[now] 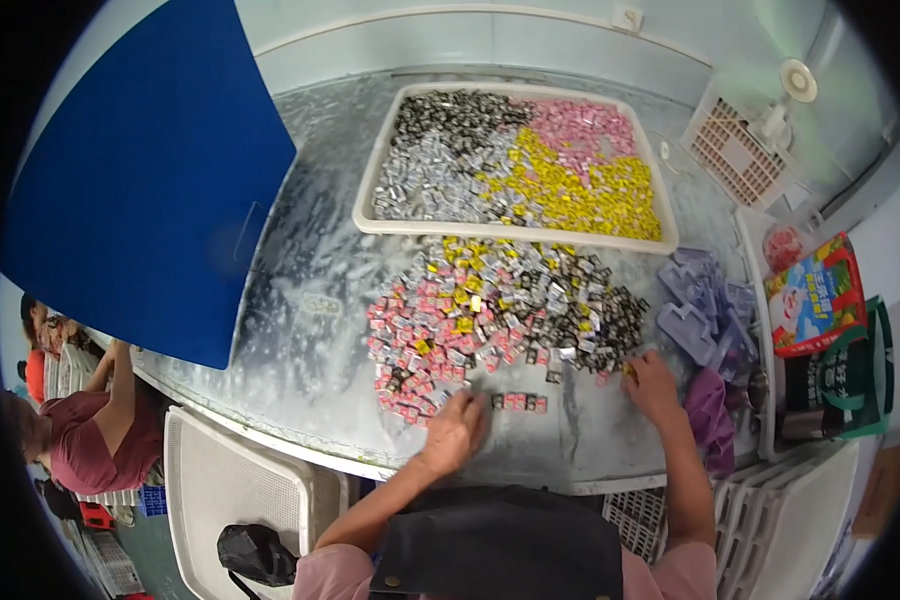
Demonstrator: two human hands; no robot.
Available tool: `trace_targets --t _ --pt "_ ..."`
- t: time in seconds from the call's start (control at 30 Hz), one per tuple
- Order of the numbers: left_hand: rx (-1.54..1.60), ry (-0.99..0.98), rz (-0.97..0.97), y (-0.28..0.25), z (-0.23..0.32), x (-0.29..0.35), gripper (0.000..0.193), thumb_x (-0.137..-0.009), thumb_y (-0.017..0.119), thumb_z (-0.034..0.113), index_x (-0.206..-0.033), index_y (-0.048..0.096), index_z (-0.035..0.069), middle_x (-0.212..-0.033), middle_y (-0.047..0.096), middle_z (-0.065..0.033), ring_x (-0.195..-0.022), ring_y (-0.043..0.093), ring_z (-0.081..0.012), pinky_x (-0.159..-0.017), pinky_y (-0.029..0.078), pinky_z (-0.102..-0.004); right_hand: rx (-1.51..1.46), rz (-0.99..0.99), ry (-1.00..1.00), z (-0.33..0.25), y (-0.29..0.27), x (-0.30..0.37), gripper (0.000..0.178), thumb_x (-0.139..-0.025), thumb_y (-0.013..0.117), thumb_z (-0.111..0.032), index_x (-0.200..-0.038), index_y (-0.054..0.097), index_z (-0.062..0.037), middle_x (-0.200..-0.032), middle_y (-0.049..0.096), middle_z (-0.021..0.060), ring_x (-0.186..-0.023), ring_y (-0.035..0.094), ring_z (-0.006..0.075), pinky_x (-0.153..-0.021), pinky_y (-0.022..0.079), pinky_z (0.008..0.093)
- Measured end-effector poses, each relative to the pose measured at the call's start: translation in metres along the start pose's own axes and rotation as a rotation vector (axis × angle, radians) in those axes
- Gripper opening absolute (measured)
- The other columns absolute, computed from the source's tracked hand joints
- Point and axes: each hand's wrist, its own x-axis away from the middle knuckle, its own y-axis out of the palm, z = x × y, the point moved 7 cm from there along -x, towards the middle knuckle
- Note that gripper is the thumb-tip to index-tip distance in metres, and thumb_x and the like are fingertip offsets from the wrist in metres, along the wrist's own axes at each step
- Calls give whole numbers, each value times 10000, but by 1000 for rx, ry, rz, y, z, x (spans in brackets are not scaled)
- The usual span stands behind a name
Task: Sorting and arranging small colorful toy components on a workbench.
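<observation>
A wide heap of small wrapped pieces, mostly pink, silver, black and yellow, lies loose on the metal-topped table. Just in front of it, a short row of pink and black pieces is lined up side by side. My left hand is at the row's left end, fingers curled down and smeared by motion, so whatever it may hold is hidden. At the heap's right edge my right hand has its fingertips together on a small yellow piece.
Behind the heap stands a white tray of pieces sorted by colour. Purple plastic holders, a purple cloth and bags sit at right. A blue panel rises at left, with a person beyond.
</observation>
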Motion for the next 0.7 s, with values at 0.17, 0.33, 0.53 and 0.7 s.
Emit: trace_targets --t 0.17,0.33,0.53,0.7 --pt "-37 55 0 8 10 -5 418 -864 718 146 -1227 607 -30 -1087 588 -183 -914 632 -354 -754 550 -414 129 77 -88 -16 5 14 227 -796 724 -169 -978 662 -47 -963 577 164 -919 609 382 -776 505 463" --pt "-35 103 -45 9 15 -18 423 -866 727 168 -1230 616 -16 -1055 583 -152 -902 631 -317 -707 551 -403 -139 -38 -247 -98 37 47 210 -815 716 -172 -965 647 -41 -945 590 151 -895 611 366 -758 506 452" --pt "11 90 -78 9 8 -23 363 -867 727 145 -1199 653 22 -1005 579 -121 -813 636 -285 -652 546 -395 -286 -77 -155 -120 54 39 255 -851 673 -135 -1096 640 -70 -1002 598 123 -957 602 340 -785 513 460" --pt "20 92 -74 10 6 -21 360 -872 720 148 -1201 646 21 -1003 550 -122 -820 631 -283 -656 543 -392 -61 140 48 -31 8 22 361 -852 631 -87 -1207 596 -31 -1125 578 177 -1077 546 394 -930 460 486"
